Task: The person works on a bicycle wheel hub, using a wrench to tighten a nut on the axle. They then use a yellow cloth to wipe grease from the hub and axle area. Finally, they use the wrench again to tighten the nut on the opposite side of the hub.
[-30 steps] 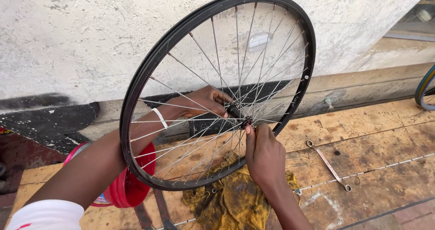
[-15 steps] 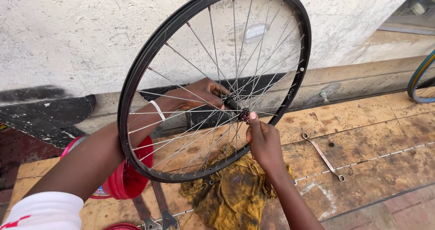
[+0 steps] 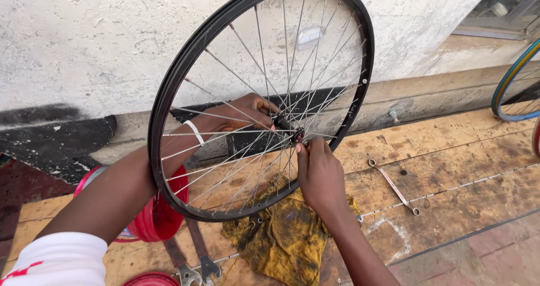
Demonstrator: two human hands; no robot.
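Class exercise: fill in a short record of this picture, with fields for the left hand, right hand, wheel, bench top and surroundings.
left hand: left hand reaches behind the spokes, at the hub
right hand: right hand fingertips pinch at the hub's near end
wheel: black bicycle wheel upright, no tyre
bench top: yellow rag, thin spanner, two spanners, red bowl on wooden boards
surroundings: white wall, another wheel at the right edge

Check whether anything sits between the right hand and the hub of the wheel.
Nothing visible does. The right hand already has its fingertips on the hub from the near side of the wheel. The left hand reaches the hub from the far side, seen through the spokes.
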